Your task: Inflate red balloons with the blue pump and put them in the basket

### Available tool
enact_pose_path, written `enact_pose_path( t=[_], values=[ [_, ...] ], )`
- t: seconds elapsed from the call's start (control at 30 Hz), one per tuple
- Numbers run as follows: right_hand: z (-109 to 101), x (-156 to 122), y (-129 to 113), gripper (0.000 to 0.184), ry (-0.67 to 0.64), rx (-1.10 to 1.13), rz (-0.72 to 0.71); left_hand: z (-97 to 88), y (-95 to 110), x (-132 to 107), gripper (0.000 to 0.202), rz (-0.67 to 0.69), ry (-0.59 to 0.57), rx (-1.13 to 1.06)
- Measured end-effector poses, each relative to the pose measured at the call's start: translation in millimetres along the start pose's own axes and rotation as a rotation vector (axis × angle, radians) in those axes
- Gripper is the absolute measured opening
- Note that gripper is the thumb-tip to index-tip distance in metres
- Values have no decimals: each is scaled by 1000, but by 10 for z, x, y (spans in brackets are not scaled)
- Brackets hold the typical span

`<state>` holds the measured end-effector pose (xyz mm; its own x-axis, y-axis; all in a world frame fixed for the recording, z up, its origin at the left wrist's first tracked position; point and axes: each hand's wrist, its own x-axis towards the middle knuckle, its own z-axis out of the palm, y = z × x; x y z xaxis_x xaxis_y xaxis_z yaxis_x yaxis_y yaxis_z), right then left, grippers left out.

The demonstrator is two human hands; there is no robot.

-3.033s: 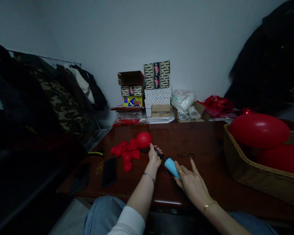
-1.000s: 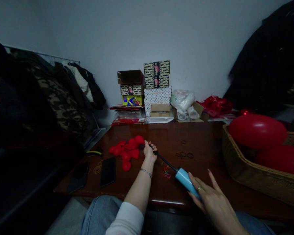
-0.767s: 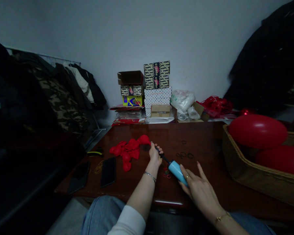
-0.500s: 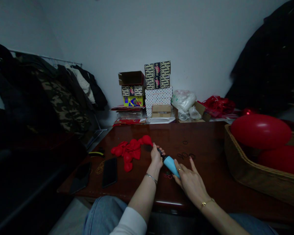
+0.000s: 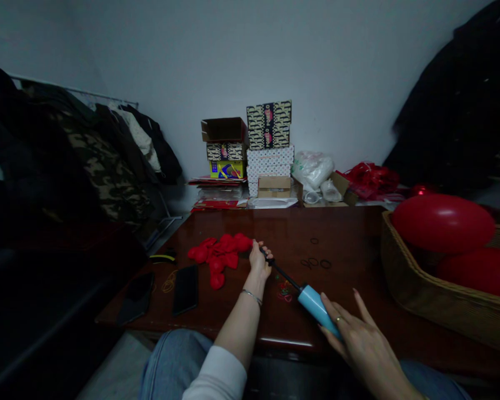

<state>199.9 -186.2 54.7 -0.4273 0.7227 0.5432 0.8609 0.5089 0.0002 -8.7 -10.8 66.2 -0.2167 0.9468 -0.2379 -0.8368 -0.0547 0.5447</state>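
Note:
My left hand is closed round the front end of a hand pump, pinching a small red balloon onto its nozzle. My right hand grips the light blue pump body, index finger lifted, pulled back toward me so the thin black rod shows between the hands. The balloon looks nearly flat and lies against a pile of limp red balloons on the dark wooden table.
Two dark phones and a yellow-black tool lie at the table's left. Rubber bands are scattered mid-table. A wicker basket on the right holds inflated red balloons. Stacked boxes and bags stand against the far wall.
My right hand has drawn the blue pump body back toward me from its pushed-in position, exposing the rod. The balloon at the nozzle looks smaller than three seconds ago.

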Motion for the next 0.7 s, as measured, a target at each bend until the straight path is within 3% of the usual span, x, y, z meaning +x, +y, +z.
enact_pose_path(
  t=[0.23,0.43,0.7],
  values=[
    [33,301,-61,48,-26,-12,42,59,-214,-167,32,-52,-51,6],
    [157,630,-170,47,-30,-35,69,54,-215,-213,34,-30,-50,59],
    [156,568,-246,47,-44,-3,59,14,-93,-108,29,17,75,53]
  ],
)
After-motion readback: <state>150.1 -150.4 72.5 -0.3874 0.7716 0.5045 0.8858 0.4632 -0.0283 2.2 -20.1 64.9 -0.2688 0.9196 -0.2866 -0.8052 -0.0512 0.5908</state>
